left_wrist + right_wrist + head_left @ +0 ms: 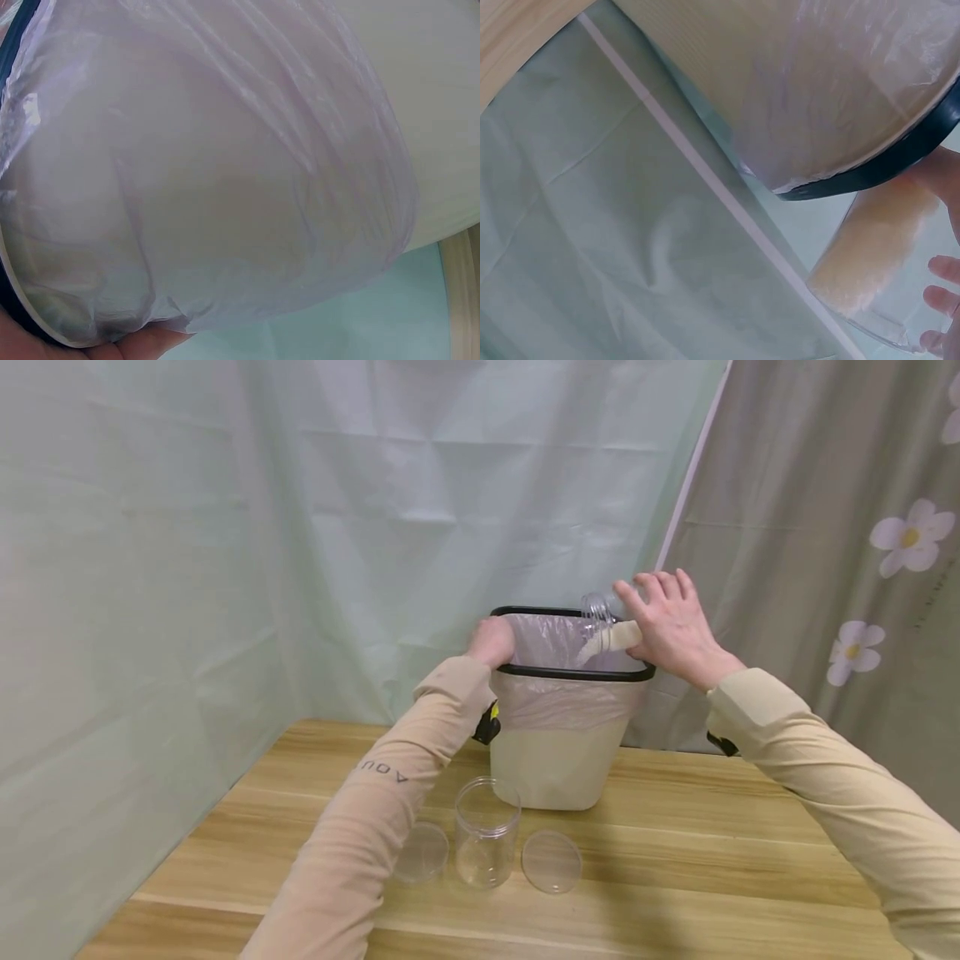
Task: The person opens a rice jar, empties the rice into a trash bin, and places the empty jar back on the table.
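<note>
A cream trash can (551, 768) stands on the table, lined with a thin translucent bag (558, 703) folded over its black rim (577, 675). At its left side, my left hand (492, 642) grips the rim; the left wrist view shows fingers (154, 343) under the edge, against the bag. My right hand (675, 625) holds a clear plastic jar (597, 608), tipped with its mouth over the can. Whitish, rice-like grains (624, 635) slide along the jar's lower side and spill into the can. In the right wrist view, the grains (874, 251) still fill much of the jar.
In front of the can, an uncapped clear jar (486, 852) stands upright on the wooden table (697, 877). Clear round lids lie on either side of it, a left lid (423, 853) and a right lid (552, 862). Curtains (465, 527) hang close behind the can.
</note>
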Demonstrator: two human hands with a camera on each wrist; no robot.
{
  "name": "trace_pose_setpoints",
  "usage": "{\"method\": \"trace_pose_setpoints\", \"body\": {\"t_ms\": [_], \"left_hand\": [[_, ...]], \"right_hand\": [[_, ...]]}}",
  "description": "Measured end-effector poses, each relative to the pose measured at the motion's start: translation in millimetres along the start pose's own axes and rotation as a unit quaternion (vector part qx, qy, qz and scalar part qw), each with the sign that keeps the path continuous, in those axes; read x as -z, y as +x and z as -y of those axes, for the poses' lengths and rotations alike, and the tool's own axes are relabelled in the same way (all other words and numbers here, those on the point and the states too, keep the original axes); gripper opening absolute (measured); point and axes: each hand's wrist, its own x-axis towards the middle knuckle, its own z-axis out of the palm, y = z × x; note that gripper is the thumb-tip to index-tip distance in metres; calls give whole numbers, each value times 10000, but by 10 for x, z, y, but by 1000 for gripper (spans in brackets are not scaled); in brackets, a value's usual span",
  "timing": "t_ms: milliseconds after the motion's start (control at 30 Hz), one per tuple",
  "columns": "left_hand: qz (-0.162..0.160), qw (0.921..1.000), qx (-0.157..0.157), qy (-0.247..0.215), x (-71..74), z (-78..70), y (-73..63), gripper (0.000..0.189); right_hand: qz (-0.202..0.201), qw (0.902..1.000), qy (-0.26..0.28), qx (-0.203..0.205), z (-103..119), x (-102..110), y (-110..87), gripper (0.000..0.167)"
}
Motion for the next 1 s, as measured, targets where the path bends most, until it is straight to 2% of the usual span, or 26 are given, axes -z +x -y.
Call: {"method": "trace_pose_setpoints", "body": {"t_ms": [67, 133, 167, 333, 433, 567, 733, 833, 1000], "left_hand": [[47, 10000, 32, 21, -124, 27, 130, 27], [-91, 9999, 49, 49, -302, 72, 302, 26], [-259, 9996, 32, 71, -407, 103, 393, 24], [-308, 9992, 237, -17, -843, 237, 844, 26], [-350, 9992, 206, 37, -1012, 289, 1019, 25], [-325, 9993, 145, 136, -1044, 283, 1060, 24], [-235, 9994, 215, 131, -889, 192, 905, 25], [-229, 9993, 266, 118, -843, 158, 848, 25], [-213, 9992, 310, 120, -950, 171, 949, 27]], "right_hand": [[-20, 10000, -1, 33, -3, -8, -11, 85], [-21, 10000, 0, 42, -5, -12, -16, 85], [-31, 10000, 7, 49, -6, -13, -15, 85], [-111, 9998, -27, 166, -4, -10, 14, 87], [-112, 9995, -87, 276, -3, -1, 40, 89], [-20, 9991, -146, 401, -2, 10, 70, 90], [170, 9983, -273, 492, 3, 9, 75, 92], [181, 9978, -335, 549, 2, 5, 74, 91], [52, 9973, -356, 644, -9, 13, 97, 89]]}}
